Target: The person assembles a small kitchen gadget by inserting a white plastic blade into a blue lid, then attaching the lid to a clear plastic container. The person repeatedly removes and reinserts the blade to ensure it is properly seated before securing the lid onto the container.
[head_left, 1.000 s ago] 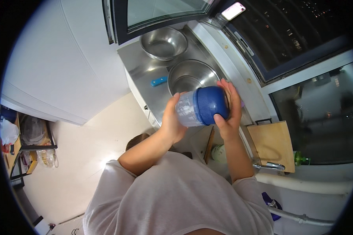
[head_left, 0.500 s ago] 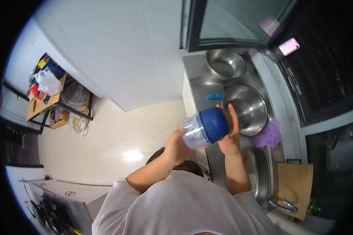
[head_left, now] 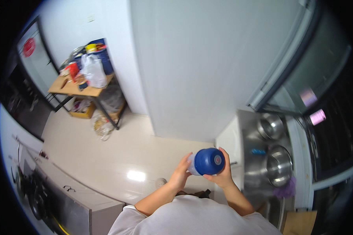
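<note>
Both hands hold a clear container with a blue domed lid [head_left: 208, 161] in front of my body. Its lid faces up toward me, with a small round mark on the top. My left hand [head_left: 180, 172] is wrapped round the clear body [head_left: 192, 164], which is mostly hidden behind the lid. Fingers and thumb of my right hand [head_left: 224, 175] grip the right side of the lid. Whatever is inside the container cannot be made out.
Along the right runs a steel counter with two steel bowls [head_left: 279, 164], a small blue object [head_left: 258, 151], a purple cloth [head_left: 286, 188] and a sink [head_left: 271, 209]. A wooden table [head_left: 92, 92] with bags stands far left. A cabinet [head_left: 66, 196] is at near left.
My view has swung left, so the counter sits farther right and the table shows more fully. The container has tipped, its lid now facing me; both hands still grip it.
</note>
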`<state>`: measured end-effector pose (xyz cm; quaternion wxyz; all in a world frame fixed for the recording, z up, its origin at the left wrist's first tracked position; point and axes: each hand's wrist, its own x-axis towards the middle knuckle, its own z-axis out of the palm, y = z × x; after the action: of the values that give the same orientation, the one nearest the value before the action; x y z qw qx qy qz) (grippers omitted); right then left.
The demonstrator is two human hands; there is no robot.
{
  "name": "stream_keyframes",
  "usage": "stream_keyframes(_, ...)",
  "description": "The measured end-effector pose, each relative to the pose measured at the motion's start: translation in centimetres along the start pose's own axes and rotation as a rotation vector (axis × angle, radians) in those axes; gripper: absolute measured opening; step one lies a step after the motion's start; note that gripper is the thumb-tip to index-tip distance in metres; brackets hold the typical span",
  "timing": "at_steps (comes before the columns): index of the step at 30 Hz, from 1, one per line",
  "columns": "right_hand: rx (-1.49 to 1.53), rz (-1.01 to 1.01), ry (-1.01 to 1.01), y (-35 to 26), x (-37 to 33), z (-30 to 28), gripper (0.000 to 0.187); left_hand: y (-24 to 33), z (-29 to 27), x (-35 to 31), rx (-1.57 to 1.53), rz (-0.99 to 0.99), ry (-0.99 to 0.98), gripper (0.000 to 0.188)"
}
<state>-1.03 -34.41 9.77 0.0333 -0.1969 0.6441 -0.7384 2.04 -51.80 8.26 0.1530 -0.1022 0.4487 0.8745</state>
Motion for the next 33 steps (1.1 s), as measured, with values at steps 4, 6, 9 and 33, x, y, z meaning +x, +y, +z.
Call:
stream_keyframes(4, -0.403, -0.066, -0.229, 2.4, 4.4, 9.3, 0.098, 5.7, -7.8, -2.5, 0.084, 0.040, 0.095, 0.083)
stream_keyframes(6, -0.502, -0.120, -0.303, 2.5, 6.7, 14.3, 0.094, 7.1, -12.1, -3.0, 0.048, 0.074, 0.121, 0.092)
stream_keyframes(9, -0.491, -0.116, -0.387, 3.4, 9.2, 18.7, 0.093, 10.2, -15.3, -4.8, 0.023, 0.092, 0.185, 0.097)
stream_keyframes(33, -0.100, 0.062, 0.494, 6.3, -1.8, 10.7, 0.069, 10.4, -9.9, 4.4, 0.117, -0.290, -0.271, 0.072)
